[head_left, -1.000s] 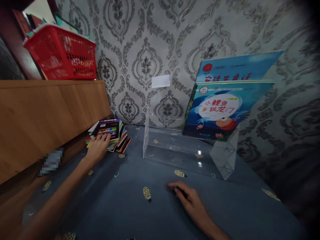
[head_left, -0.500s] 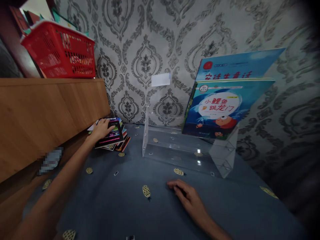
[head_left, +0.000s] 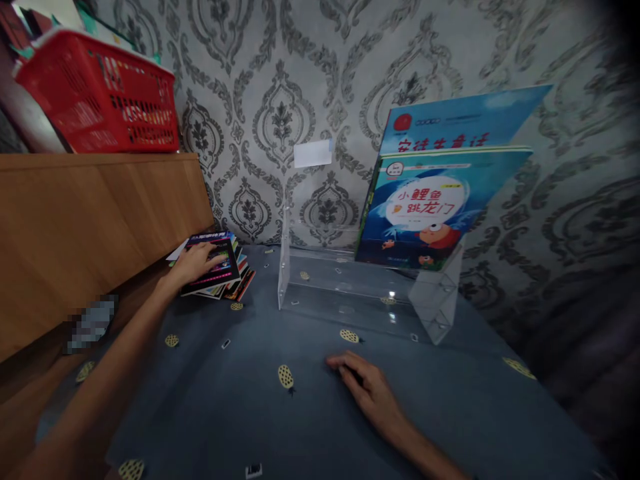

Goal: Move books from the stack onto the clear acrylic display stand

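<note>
Black book (head_left: 220, 275) shifted, left hand (head_left: 196, 261) atop

- Two hands, as I count them: one left hand (head_left: 194, 265) and one right hand (head_left: 369, 387).
- One stack of books (head_left: 223, 280); I make out several, but they overlap too much for me to number.
- Two book covers facing me, one front cover (head_left: 425, 212) and one rear cover (head_left: 457, 119); how many volumes sit between them, I can't tell.
- One clear rack (head_left: 436, 300).
- One white label (head_left: 313, 153).
- One red basket (head_left: 100, 100).
- One wooden cabinet (head_left: 95, 227).
- One desk (head_left: 325, 433), its cloth showing at least nine pineapple prints (head_left: 285, 377).
</note>
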Available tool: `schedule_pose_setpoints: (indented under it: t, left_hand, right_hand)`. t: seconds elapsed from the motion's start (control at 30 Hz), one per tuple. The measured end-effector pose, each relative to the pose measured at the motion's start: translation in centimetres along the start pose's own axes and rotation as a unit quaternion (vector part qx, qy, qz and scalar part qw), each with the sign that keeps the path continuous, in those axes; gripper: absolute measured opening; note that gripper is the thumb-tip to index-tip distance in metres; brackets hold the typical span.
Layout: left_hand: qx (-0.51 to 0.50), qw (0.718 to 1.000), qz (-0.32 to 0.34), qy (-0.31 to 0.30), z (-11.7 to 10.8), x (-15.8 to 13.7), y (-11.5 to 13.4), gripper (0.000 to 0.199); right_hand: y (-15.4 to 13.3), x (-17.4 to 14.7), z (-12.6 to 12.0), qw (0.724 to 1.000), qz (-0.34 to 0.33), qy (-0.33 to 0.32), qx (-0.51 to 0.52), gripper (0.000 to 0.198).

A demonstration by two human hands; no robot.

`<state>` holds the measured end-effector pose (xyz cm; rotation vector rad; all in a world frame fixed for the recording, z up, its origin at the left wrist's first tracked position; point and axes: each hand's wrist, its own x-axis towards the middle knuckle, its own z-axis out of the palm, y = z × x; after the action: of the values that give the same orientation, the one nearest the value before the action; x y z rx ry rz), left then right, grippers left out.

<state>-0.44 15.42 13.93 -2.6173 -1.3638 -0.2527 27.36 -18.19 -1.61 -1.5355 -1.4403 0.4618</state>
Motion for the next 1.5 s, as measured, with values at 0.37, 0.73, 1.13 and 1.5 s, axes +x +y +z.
schedule_pose_setpoints:
  t: [0.37,0.73,1.13,1.5]
  left_hand:
    - [0.115,0.987,0.038,0.107,2.4,-8.1,4.2,0.058]
    - [0.162,0.981,-0.034,0.104,4.0,-8.9,4.7,0.067]
    - [0.096,0.979,-0.125,0.131,6.6,-11.3,6.3,0.073]
    - [-0.060,0.970,-0.202,0.119,6.8,-14.2,8.7,0.082]
  right_hand:
    - [-0.6,-0.1,-0.2,1.000,-0.004,-0.017,-0.010,0.032]
    - [-0.6,-0.1,-0.1,1.000,-0.020,-0.008,-0.008,0.030]
    - [0.1,-0.1,0.0,0.999,-0.030,-0.019,-0.020,0.035]
    - [-0.4,-0.1,-0.3,0.999,-0.031,-0.026,-0.033,0.034]
